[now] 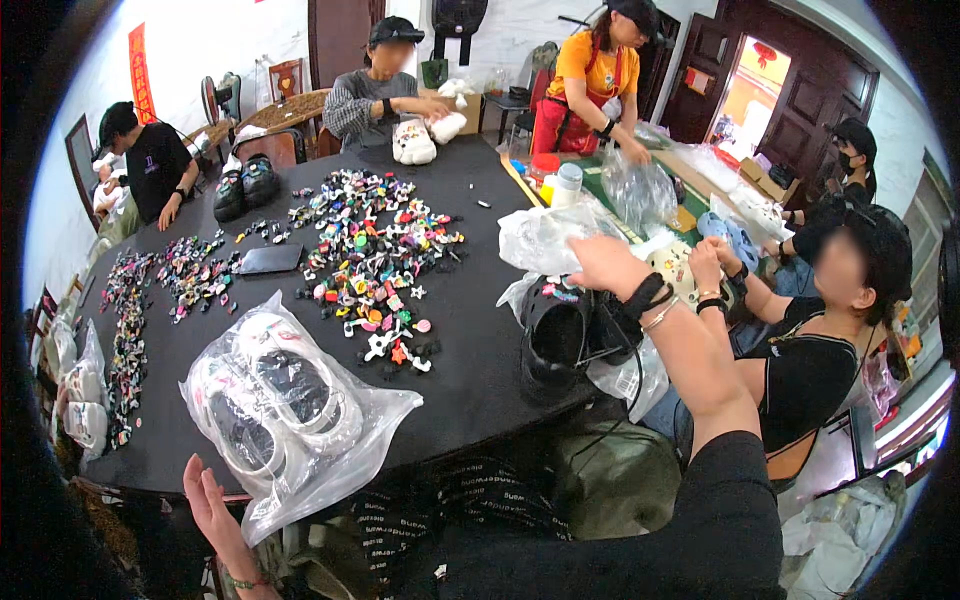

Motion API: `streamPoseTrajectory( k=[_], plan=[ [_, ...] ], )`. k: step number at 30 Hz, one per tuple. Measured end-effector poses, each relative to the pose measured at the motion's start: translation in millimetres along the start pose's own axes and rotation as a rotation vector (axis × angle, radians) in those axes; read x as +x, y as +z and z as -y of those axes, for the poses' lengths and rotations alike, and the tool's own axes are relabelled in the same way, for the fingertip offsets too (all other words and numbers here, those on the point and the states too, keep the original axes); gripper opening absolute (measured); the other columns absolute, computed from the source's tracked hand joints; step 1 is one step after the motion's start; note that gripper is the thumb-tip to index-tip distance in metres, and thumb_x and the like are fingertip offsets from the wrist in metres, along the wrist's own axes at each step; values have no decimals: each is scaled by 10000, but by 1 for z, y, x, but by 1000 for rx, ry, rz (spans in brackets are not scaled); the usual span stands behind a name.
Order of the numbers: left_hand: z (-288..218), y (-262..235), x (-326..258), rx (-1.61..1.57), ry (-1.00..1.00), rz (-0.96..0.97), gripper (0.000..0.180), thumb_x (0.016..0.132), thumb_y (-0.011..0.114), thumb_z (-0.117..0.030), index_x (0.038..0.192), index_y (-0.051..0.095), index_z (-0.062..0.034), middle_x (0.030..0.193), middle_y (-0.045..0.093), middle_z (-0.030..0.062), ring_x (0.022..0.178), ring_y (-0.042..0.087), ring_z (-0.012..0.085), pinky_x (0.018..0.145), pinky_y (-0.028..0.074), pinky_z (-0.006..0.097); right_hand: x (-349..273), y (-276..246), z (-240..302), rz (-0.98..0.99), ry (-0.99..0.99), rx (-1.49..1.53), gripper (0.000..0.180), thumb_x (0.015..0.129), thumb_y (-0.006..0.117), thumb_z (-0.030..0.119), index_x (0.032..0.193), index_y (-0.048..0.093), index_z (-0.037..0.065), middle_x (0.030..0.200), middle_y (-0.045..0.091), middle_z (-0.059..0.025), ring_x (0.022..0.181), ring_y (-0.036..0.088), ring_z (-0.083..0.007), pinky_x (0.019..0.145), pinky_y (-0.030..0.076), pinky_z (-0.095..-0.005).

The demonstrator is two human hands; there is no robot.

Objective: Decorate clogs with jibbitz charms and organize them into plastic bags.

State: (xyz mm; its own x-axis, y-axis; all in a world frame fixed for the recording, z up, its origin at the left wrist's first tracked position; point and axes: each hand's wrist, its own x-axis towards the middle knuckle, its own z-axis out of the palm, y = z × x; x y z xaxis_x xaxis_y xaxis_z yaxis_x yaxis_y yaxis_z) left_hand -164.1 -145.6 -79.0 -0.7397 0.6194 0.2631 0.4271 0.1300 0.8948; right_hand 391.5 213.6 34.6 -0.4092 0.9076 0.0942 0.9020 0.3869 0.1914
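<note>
A pair of white clogs (298, 396) lies inside a clear plastic bag (372, 452) at the front edge of the table. Close beside the bag's lower left corner is my left hand (212, 512), open, its fingers stretched and holding nothing. My right arm reaches across to the right side, where my right hand (606, 268) is closed on a crumpled clear plastic bag (535, 238); its fingertips are partly hidden. Below that hand stand black clogs (556, 335) with small charms on top.
Colourful shoe charms (375, 255) lie in heaps on the dark table (470, 330), with a phone (271, 260) among them. Several people work around it; one sits close at my right (815, 350). Black clogs (245, 187), white clogs (415, 142) and a white bottle (567, 184) stand farther back.
</note>
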Motion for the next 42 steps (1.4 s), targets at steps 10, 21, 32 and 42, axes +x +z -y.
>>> streamPoseTrajectory(
  k=[10,21,32,42],
  plan=[
    [-5,-19,-5,0,-33,-51,411,1041,480,-252,1377,484,-16,1356,513,117,1198,497,196,1003,387,335,30,-87,-132,-76,481,181,191,773,581,67,788,685,-92,809,700,-231,682,715,-324,662,586,-399],
    [7,-26,-4,44,-84,-91,409,1033,493,-282,1366,503,-45,1346,520,105,1217,494,214,1000,396,363,74,-50,-225,-935,611,206,639,747,595,189,1253,453,-174,1215,541,-391,1203,524,-460,1015,434,-467],
    [-21,-23,7,-154,-167,10,506,991,551,-358,1375,491,-35,1341,515,124,1190,511,249,988,406,357,67,-30,-157,53,305,-39,290,723,659,203,861,681,-51,783,686,-217,709,674,-338,672,535,-419],
    [-21,3,22,-502,-439,113,527,1008,504,-386,1395,387,-47,1252,543,167,1007,607,248,817,524,380,-83,-70,216,240,-1321,720,334,796,623,39,1126,601,-5,1168,605,-165,1092,594,-320,939,494,-411]
  ],
)
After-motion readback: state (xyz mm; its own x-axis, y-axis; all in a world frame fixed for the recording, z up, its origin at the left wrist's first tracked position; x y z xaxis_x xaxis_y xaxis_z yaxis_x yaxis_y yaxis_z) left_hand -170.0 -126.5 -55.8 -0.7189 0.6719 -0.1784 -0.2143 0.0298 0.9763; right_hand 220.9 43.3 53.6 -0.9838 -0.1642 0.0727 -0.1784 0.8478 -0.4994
